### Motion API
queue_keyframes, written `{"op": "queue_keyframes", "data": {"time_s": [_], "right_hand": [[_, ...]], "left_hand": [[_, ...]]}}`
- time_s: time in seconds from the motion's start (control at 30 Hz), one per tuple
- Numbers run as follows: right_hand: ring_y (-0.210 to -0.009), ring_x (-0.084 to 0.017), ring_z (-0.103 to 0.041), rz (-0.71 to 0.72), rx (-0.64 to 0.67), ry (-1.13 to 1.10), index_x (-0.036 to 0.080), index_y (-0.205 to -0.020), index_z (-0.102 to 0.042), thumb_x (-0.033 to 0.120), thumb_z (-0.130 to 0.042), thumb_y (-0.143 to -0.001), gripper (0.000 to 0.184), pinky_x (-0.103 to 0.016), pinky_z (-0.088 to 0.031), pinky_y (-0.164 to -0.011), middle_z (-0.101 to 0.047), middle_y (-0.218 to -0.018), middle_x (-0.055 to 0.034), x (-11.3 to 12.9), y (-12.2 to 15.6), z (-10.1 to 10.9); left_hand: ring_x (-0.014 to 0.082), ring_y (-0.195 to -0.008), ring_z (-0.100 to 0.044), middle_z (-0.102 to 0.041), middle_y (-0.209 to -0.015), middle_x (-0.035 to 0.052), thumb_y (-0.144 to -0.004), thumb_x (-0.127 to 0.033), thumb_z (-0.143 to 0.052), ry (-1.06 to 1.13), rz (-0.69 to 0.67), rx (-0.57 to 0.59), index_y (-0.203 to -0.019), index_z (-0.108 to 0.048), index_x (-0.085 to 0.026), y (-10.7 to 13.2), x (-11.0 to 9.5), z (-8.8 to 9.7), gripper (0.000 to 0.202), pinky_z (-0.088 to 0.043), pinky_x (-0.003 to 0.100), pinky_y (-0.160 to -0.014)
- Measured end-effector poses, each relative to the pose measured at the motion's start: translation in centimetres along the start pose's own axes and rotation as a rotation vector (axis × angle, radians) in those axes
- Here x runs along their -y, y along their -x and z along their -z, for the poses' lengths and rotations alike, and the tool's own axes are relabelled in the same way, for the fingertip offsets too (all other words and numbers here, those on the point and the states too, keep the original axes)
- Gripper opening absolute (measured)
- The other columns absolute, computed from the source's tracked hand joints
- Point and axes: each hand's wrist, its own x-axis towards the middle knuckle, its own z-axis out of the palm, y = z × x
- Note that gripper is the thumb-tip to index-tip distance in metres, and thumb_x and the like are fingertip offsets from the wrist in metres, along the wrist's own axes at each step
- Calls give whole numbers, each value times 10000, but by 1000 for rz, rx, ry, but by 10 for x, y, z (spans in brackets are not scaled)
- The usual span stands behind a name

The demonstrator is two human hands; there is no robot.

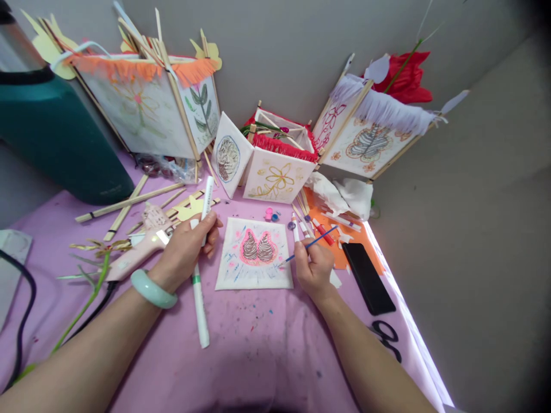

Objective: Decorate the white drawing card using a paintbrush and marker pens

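Flat on the purple desk (pixel 258 358), between the two hands, lies the largest piece, the square painted panel (pixel 256 253), which looks light and fairly stiff, its decorated face probably easy to smudge, so its bare rims seem the safest hold. Next comes the smooth, light white marker (pixel 208 198), best held round its barrel, as the curled left hand (pixel 191 241) does; slimmest, the blue brush (pixel 326 234), likely rigid with a delicate tip, is pinched mid-shaft by the right hand (pixel 315 267), its tip at the panel's right side.
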Motion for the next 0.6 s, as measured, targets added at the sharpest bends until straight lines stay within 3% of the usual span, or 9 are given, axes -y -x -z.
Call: {"op": "queue_keyframes", "data": {"time_s": [0.3,0.5,0.6], "right_hand": [[-430,-87,-394,-66,129,-79,200,-613,-446,160,-487,-866,260,-240,-305,-461,-442,-521,40,7,3,-5],[-454,-102,-423,-96,46,-40,205,-630,-451,173,-474,-879,252,-249,-334,-480,-455,-530,31,10,0,-2],[-448,-98,-434,-122,74,-99,203,-627,-450,184,-471,-888,262,-245,-335,-471,-464,-533,33,16,1,-2]], "left_hand": [[68,-403,-361,-427,-516,-55,-858,-427,-563,-4,-12,9,-763,-554,-172,-2,3,2,272,-334,176,-366],[60,-397,-361,-428,-519,-56,-857,-424,-566,-8,-16,0,-770,-558,-167,-1,3,1,272,-331,172,-364],[56,-395,-357,-425,-527,-58,-862,-427,-560,-12,-10,-1,-770,-553,-169,-1,2,1,274,-327,173,-363]]}}
